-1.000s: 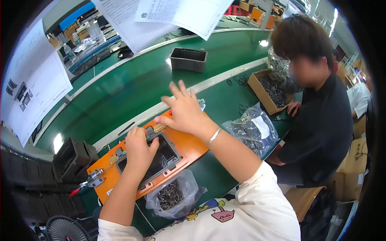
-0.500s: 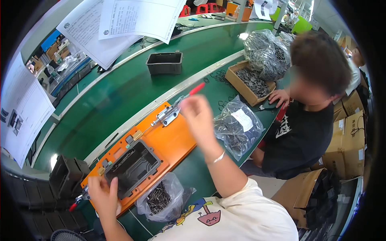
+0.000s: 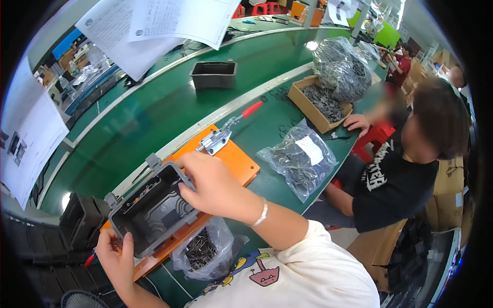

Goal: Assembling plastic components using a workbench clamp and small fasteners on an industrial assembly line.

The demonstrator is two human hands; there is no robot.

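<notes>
Shifted since half a second ago: right hand (image 3: 215, 187) from red handle of toggle clamp (image 3: 221, 138) to right end of grey box (image 3: 163, 218). Raised now from seat on orange board (image 3: 233, 161), held tilted just above it. Clamped at both ends: by right hand with thumb inside opening, by left hand (image 3: 117, 259) at near left corner. Matte, rectangular, round-cornered, with stepped ridges inside, lugs on far rim. Nearby: shiny metal on clamp; slim metal pieces (image 3: 201, 250) in crinkled translucent bag (image 3: 224, 241).

Green bench (image 3: 272, 188): orange board (image 3: 238, 164), bag of metal pieces (image 3: 221, 239), white-labelled bag (image 3: 294, 160), cardboard box (image 3: 306, 109).
</notes>
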